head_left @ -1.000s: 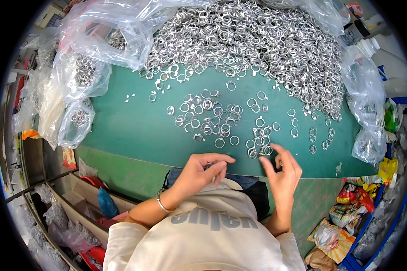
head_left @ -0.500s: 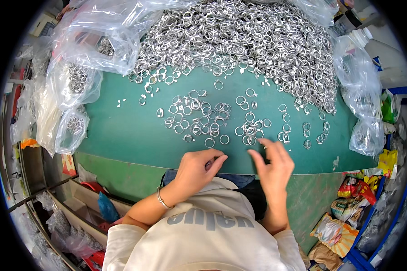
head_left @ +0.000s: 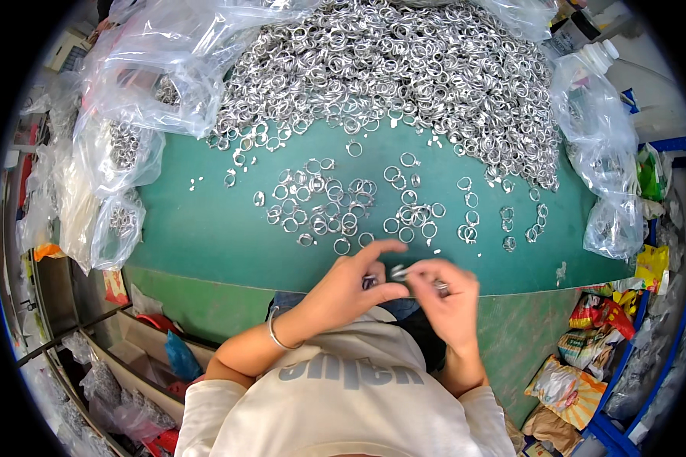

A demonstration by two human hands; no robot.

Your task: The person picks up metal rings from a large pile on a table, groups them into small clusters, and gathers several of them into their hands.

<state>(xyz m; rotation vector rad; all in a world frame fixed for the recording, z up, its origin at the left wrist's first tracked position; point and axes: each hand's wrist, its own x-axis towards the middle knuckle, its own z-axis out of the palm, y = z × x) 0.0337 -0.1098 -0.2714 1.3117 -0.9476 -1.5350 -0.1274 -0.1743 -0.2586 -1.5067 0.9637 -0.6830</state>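
Observation:
My left hand (head_left: 351,282) is over the near edge of the green table, thumb and index finger spread apart. Its other fingers curl around some silver rings (head_left: 370,282). Close beside it, my right hand (head_left: 447,298) pinches a single silver ring (head_left: 399,272) between its fingertips, in front of the left hand's open thumb and index. More metal shows inside the right hand's curled fingers, blurred. Beyond the hands lies a loose cluster of silver rings (head_left: 329,204). A smaller group (head_left: 409,217) sits to its right, and short rows of rings (head_left: 508,219) lie farther right.
A big heap of silver rings (head_left: 389,68) covers the far side of the green table (head_left: 198,236). Clear plastic bags (head_left: 122,137) holding rings stand at the left, with another bag (head_left: 606,167) at the right. Drawers (head_left: 133,354) are lower left; colourful packets (head_left: 579,381) lie lower right.
My right hand has moved left from the small ring group to my left hand, with a ring now in its fingertips. My left thumb and index finger have spread apart.

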